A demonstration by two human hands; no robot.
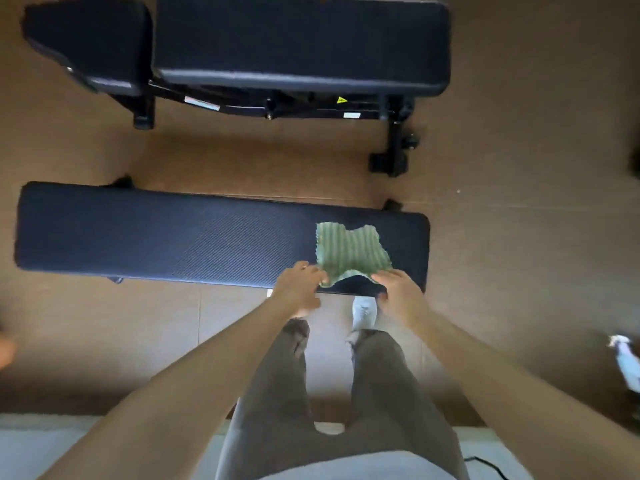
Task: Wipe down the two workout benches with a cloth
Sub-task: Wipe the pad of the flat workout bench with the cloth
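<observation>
Status: green cloth [349, 249] lies on the right-hand part of the near bench [156, 237], mostly flat on the pad, its near edge arched up a little between the hands; left hand [298, 287] pinches the cloth's near-left corner, right hand [401, 294] pinches the near-right corner; both are closed on fabric and hold nothing else; what the fingers do under the cloth is hidden. Far bench [301, 39] sits beyond and parallel, well apart from the cloth; two pads, short seat pad left, long pad right; no hand on it. Spray bottle [626, 362] is on the floor [519, 168] at far right, blurred, well apart from both hands. My read: the step in hand is setting up the cloth on the near bench, spreading or gathering it, can't tell which; nothing shows how much pad is already wiped, so I'd call the task early, with the far bench probably not done. Next move calls for a flat palm on the cloth or a one-hand bunch; press down; stroke left along the full pad in overlapping passes, front edge included; then go round to the far bench and do both pads. Risk: the cloth sits at the near edge and could slide to the floor if released.
</observation>
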